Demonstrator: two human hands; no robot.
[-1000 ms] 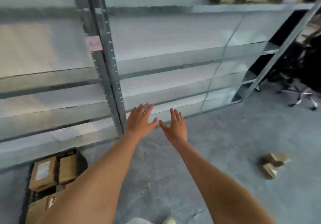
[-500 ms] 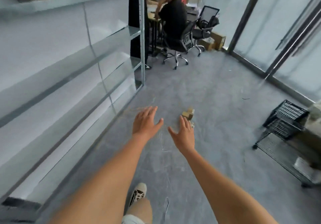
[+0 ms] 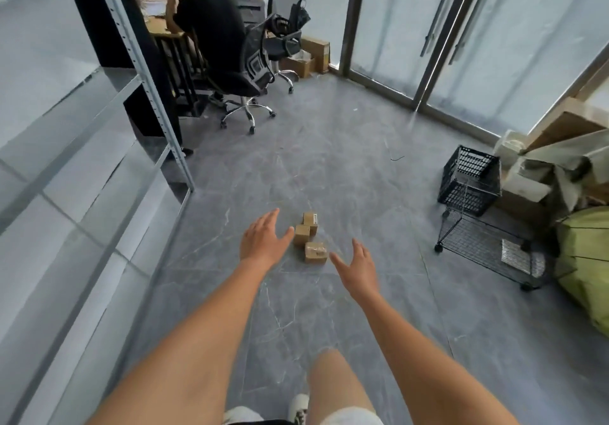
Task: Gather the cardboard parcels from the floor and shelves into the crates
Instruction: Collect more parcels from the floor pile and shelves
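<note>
Three parcels (image 3: 309,238) lie on the floor (image 3: 346,167) at your 12 o'clock, between your left hand (image 3: 262,243) and right hand (image 3: 359,268); fingers released, grasping nothing.

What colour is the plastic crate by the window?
Black crate, clearest in the head view.

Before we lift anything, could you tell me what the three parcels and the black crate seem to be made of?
Parcels: matt brown cardboard, apparently; one carries a pale label and the nearest shows glossy clear tape.
Crate: probably moulded plastic, matt black, judging by its regular perforated lattice walls.
</note>
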